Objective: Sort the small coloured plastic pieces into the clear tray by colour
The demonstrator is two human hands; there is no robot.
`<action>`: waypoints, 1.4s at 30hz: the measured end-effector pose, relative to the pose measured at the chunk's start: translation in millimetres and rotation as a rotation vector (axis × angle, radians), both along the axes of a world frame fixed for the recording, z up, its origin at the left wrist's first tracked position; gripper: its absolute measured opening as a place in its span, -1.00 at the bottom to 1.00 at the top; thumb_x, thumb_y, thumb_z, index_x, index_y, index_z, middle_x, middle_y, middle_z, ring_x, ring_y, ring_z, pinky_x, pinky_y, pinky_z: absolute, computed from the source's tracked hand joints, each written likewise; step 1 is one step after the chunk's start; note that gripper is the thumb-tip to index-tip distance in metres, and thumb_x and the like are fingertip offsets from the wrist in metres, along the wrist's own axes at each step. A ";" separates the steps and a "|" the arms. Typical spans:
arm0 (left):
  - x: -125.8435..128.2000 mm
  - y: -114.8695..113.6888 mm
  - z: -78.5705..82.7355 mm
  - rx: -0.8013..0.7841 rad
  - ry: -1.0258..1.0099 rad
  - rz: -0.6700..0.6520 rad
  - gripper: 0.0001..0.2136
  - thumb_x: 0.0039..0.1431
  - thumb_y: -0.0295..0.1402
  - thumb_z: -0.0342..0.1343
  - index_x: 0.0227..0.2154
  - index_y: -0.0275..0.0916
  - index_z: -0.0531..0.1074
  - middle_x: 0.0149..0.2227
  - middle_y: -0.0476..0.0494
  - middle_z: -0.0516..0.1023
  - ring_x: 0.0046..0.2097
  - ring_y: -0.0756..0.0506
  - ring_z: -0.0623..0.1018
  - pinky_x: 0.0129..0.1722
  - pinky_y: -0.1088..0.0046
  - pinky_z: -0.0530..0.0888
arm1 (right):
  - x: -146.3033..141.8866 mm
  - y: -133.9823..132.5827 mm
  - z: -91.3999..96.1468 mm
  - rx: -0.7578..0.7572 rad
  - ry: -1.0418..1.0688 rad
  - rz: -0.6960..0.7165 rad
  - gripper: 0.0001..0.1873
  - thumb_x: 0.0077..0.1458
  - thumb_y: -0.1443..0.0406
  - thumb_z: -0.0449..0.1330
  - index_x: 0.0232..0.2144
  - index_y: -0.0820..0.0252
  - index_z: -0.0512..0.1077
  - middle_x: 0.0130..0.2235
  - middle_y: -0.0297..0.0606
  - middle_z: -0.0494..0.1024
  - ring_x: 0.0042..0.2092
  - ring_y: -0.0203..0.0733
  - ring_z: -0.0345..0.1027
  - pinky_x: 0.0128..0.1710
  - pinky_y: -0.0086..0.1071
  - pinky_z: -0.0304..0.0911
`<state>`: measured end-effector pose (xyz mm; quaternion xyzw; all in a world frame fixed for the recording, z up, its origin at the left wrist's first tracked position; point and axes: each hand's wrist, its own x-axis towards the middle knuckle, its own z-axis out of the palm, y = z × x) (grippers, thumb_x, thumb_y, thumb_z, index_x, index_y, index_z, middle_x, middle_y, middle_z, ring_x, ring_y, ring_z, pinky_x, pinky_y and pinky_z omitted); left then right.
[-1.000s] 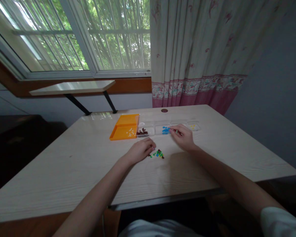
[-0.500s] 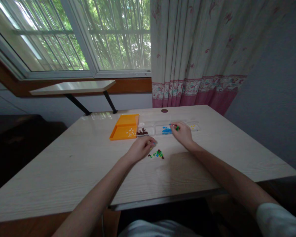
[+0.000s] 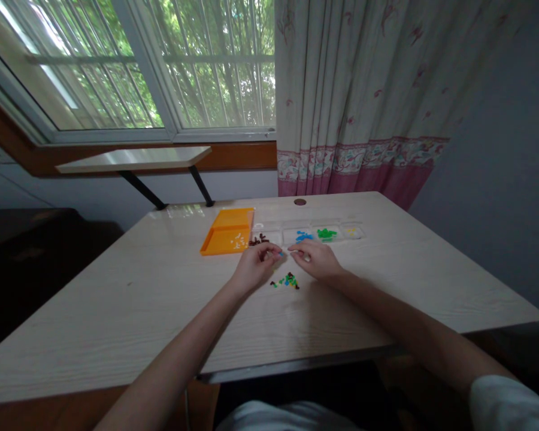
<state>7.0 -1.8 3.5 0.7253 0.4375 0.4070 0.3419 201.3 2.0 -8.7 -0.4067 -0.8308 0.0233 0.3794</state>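
A small pile of mixed coloured beads (image 3: pixel 286 281) lies on the pale wooden table (image 3: pixel 117 299). My left hand (image 3: pixel 255 264) hovers just above and left of the pile, fingers pinched on a tiny blue bead. My right hand (image 3: pixel 315 260) is right of it, fingertips pinched toward the left hand's; what they hold is too small to name. Behind the hands sits a clear compartment tray (image 3: pixel 273 234) holding brown beads (image 3: pixel 258 240), blue beads (image 3: pixel 303 236), green beads (image 3: pixel 326 233) and yellow beads (image 3: pixel 351 231) in separate cells.
An orange lid (image 3: pixel 227 238) with a few white beads lies left of the clear tray. A cable hole (image 3: pixel 299 202) is at the table's far edge. A curtain (image 3: pixel 354 90) hangs behind, a window (image 3: pixel 130 66) and a narrow shelf (image 3: pixel 135 158) to the left.
My right hand drew back from the tray's green cell toward the pile, uncovering the green beads. My left hand lifted slightly and closed toward the right hand.
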 end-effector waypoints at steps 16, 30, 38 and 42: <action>6.4 -3.6 -5.0 -0.049 -0.005 -0.033 -0.75 -0.01 -0.21 0.10 -0.36 -0.33 0.42 -0.60 0.04 0.32 -0.62 0.12 0.18 -0.65 0.62 0.09 | -6.1 -5.5 -4.1 0.028 0.060 0.097 -0.86 0.04 0.29 0.11 -0.37 0.17 0.46 -0.44 -0.30 0.48 -0.40 -0.32 0.34 -0.37 -0.48 0.22; -24.8 -2.9 11.9 0.277 0.671 -0.208 -0.82 0.11 -0.30 -0.03 -0.37 -0.23 0.44 -0.35 -0.11 0.45 -0.30 -0.04 0.44 -0.30 0.51 0.34 | 17.0 -2.6 16.6 0.169 0.289 -0.054 -0.85 0.04 0.28 0.12 -0.39 0.19 0.47 -0.50 -0.30 0.45 -0.46 -0.32 0.29 -0.43 -0.45 0.21; -22.4 -1.6 8.3 0.298 0.725 -0.240 -0.86 0.09 -0.34 -0.01 -0.40 -0.22 0.43 -0.38 -0.08 0.46 -0.32 -0.02 0.44 -0.30 0.53 0.34 | 15.3 -1.3 13.7 0.249 0.350 -0.003 -0.91 0.00 0.34 0.16 -0.39 0.19 0.46 -0.53 -0.33 0.42 -0.48 -0.35 0.26 -0.46 -0.48 0.19; -23.6 -1.2 7.0 0.299 0.722 -0.245 -0.84 0.09 -0.41 -0.04 -0.35 -0.20 0.44 -0.36 -0.07 0.47 -0.30 -0.02 0.45 -0.29 0.54 0.34 | 15.8 -2.2 15.9 0.259 0.344 -0.006 -0.91 0.00 0.34 0.16 -0.39 0.19 0.46 -0.53 -0.34 0.42 -0.48 -0.34 0.27 -0.46 -0.47 0.19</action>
